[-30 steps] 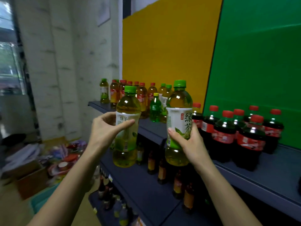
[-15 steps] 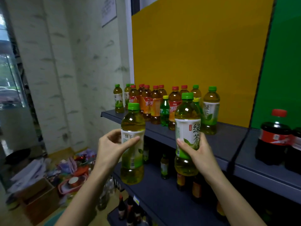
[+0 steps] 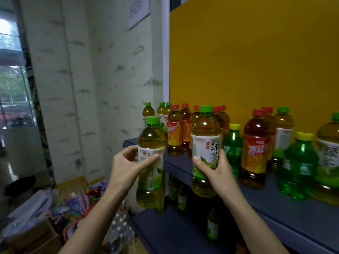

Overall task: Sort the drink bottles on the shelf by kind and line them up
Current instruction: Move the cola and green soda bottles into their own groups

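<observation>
Two green tea bottles up in my hands, in front of the top shelf.

My left hand (image 3: 126, 167) has its fingers (image 3: 146, 160) curled round the label of one green tea bottle (image 3: 152, 140), held just off the left end of the shelf (image 3: 275, 204). My right hand (image 3: 218, 173) grips a second tea bottle (image 3: 205, 129) the same way. Both are upright, in the air, apart from each other. On the shelf behind them stands a mixed lot: red-capped tea bottles (image 3: 255, 143), green soda bottles (image 3: 233, 143) with yellow caps, more green-capped bottles (image 3: 148, 112) at the back left, all before a yellow panel (image 3: 247, 61). Further bottles stand on the lower shelf (image 3: 165, 231).
</observation>
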The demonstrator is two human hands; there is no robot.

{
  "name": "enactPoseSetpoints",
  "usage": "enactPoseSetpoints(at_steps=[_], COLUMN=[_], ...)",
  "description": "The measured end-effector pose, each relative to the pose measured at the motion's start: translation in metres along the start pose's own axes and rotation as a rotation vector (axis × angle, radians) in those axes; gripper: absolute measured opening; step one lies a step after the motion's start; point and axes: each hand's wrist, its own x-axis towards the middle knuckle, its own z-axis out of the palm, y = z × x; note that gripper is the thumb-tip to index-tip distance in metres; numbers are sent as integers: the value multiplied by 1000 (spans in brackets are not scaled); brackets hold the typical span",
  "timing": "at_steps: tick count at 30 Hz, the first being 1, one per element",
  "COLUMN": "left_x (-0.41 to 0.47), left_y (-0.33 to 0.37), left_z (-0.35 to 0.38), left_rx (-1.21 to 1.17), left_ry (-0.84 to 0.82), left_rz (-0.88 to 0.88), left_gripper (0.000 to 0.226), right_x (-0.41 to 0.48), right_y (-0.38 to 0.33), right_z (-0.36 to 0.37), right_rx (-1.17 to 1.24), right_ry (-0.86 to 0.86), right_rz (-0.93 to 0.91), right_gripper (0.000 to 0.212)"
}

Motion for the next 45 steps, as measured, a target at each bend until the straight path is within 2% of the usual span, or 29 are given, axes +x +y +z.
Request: enactPoseSetpoints(at_steps=[6,10,15,20,27,32,36,39,45], left_x=[66,113,179,234,266,273,276,282,297], left_y=[-49,-81,-113,-136,-161,-172,-180,-183,-191], left_z=[-12,-21,-20,-12,9,16,17,10,-10], left_rx=[-9,-62,-177,-280,-422,-450,-430,-423,-370], left_ry=[13,-18,-170,-375,-577,-614,-589,-550,-539], left_rz=[23,8,6,19,7,1,3,22,54], left_gripper=[56,53,54,45,42,43,55,46,44], right_x=[54,82,105,120,129,131,130,129,140], right_y=[31,49,65,76,83,82,80,78,77], right_z=[43,66,95,123,142,150,154,160,189], right_rx=[22,-18,-104,-202,-318,-341,-314,-289,-262], right_ry=[40,97,215,378,553,586,621,623,557], right_rz=[-7,-14,-9,15,34,51,32,34,15], right_gripper=[51,54,68,57,58,57,54,58,59])
